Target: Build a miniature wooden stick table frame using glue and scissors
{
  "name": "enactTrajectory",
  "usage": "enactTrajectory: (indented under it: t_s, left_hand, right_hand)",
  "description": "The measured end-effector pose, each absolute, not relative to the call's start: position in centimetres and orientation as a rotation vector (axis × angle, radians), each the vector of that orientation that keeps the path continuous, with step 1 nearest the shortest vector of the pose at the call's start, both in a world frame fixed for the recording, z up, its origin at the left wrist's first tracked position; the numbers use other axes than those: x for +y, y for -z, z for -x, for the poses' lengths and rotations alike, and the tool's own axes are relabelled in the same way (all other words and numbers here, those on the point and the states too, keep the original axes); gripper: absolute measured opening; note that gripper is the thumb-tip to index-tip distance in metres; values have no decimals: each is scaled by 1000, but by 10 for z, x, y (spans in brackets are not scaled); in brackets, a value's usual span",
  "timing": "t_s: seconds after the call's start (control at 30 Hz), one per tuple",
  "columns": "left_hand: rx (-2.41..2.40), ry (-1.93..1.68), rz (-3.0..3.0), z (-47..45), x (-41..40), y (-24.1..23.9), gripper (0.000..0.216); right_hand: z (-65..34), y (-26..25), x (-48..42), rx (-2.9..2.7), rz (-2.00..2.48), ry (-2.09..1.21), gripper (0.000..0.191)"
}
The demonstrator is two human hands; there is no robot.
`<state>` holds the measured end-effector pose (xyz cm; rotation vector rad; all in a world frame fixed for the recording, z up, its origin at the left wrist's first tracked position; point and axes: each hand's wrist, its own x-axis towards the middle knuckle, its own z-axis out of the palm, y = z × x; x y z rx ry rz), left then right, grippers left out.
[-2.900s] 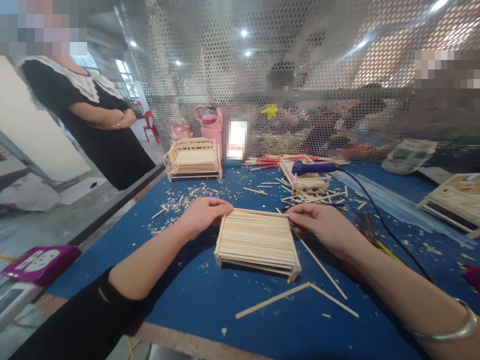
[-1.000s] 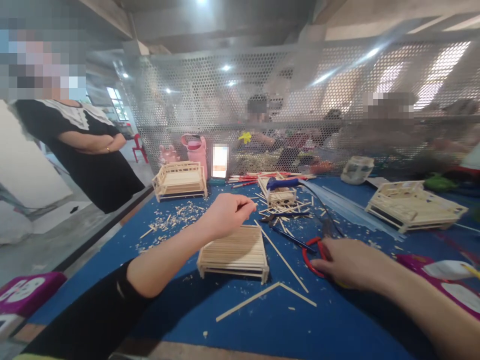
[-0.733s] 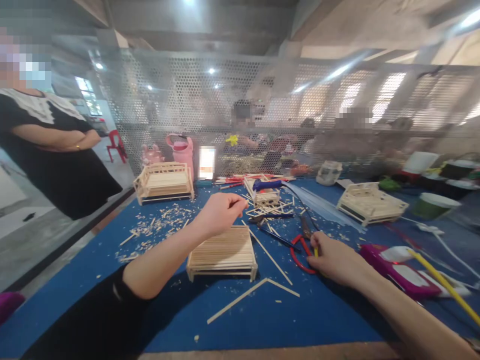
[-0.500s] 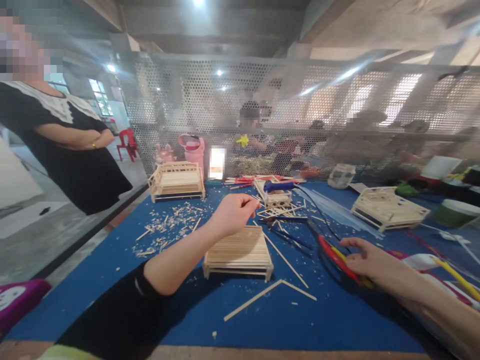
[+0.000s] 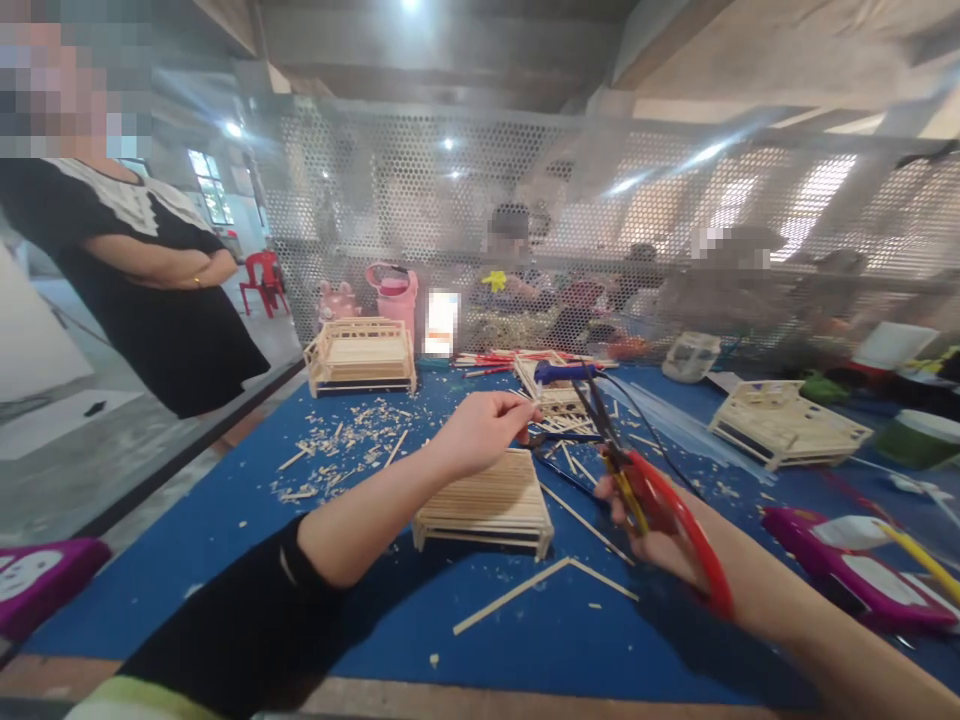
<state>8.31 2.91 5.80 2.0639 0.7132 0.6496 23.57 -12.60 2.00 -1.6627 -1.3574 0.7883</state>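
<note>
My left hand (image 5: 487, 430) is pinched closed above a small bench of wooden sticks (image 5: 487, 500). Whatever its fingertips hold is too small to name. My right hand (image 5: 660, 540) grips red-and-yellow-handled scissors (image 5: 660, 490), whose dark blades are parted and point up and away, close to my left fingertips. Behind the blades, a blue glue gun (image 5: 566, 372) rests on a small stick frame (image 5: 551, 400). Pliers with dark blue handles (image 5: 562, 437) lie just beyond the bench.
A larger stick bench (image 5: 364, 355) stands at the back left, another stick model (image 5: 787, 425) at the right. Wood scraps (image 5: 352, 440) and loose sticks (image 5: 517, 605) litter the blue tabletop (image 5: 375, 640). A purple object (image 5: 847, 570) lies right. A person (image 5: 150, 270) stands left with folded arms.
My right hand has lifted the scissors from the right and brought them inward, with the blades now turned upward near my left hand. My left hand stays pinched, with little movement.
</note>
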Motion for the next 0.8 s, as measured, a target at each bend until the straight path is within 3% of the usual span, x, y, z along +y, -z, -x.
enactTrajectory:
  t_s: [0.2,0.3,0.57,0.73,0.8]
  left_hand:
    - [642,-651,-2094,-83,18,-63,29]
    - [602,-648,-2104,-81,15,-64,33]
    - [502,-712,-2208,-82,18,-53,29]
    - [425,-758,-2180,-84,17,-50,27]
    - [391,-762,-2192,-84,16,-51,27]
  right_hand:
    - [-213,-24,-113,-1546,1648,-604,71]
    - [-212,-24,-112,-1616,1602,-553,74]
    - [-215,-21,-110,-1625,1607,-446,63]
    - [-215,-11,-104,-1424,1732,-256,28]
    - [-212,-12,-105,-1471,1788,-176,25]
